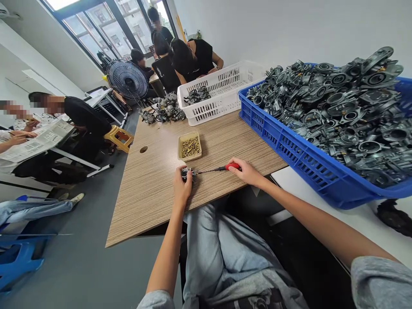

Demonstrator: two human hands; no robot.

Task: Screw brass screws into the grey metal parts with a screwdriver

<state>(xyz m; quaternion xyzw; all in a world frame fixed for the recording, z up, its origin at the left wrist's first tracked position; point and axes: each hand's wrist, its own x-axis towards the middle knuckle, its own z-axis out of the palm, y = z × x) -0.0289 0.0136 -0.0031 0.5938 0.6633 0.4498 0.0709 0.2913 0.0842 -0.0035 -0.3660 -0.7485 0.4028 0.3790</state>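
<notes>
My left hand [183, 187] is closed around a small metal carburetor body [184, 172] near the front edge of the table. In my right hand [243, 172] is the red handle of a screwdriver [210, 171]. Its thin shaft points left, and the tip meets or nearly meets the side of the carburetor; exact contact is too small to make out. Just beyond my left hand stands a shallow cream tray [180, 148] with many small brass-coloured parts [191, 147] in it.
On the right, a blue crate [289, 159] is heaped with metal carburetor bodies [322, 103]. A white basket [212, 109] and a pile of carburetors [167, 108] stand at the table's [141, 206] far end. A person [196, 60] leans behind the basket; a fan [127, 79] and other people are farther off.
</notes>
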